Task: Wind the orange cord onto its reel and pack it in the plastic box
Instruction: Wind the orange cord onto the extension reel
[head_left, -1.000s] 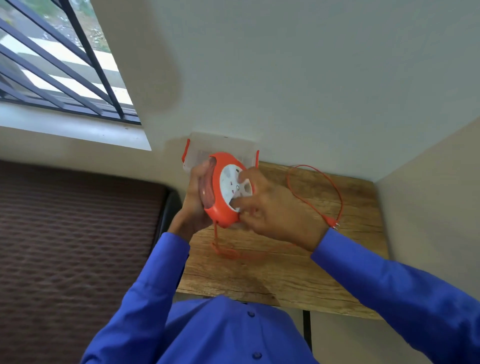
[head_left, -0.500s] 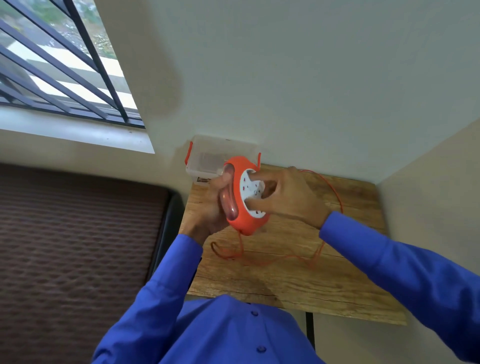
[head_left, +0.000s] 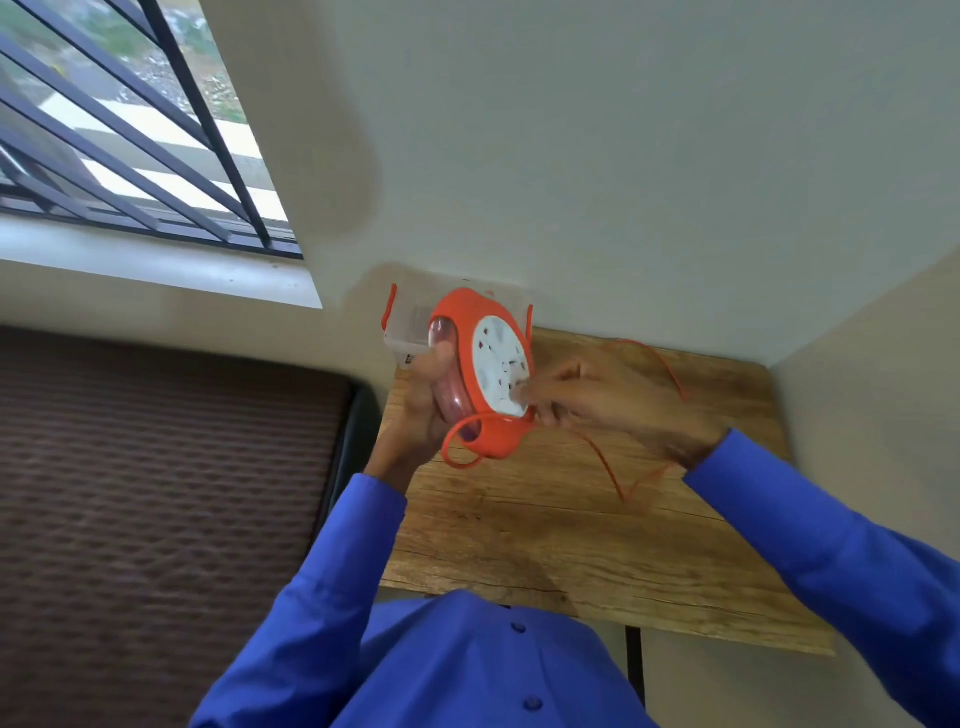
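wooden table (head_left: 571, 540) | plastic box (head_left: 410, 327) (far-left corner) | loose orange cord (head_left: 608, 467)

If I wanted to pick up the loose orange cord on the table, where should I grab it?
Probably pinch the orange cord at the bare stretch lying on the wooden table, coming straight down from above. It is thin and flat on the wood, so fingertips fit best. Nearer the reel, the right hand is in the way.

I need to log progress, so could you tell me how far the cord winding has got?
Done: nothing finished yet. In hand: the left hand holds the reel above the table while the right hand works its white face. Left: loose cord trails on the table, and the box behind holds no reel yet.
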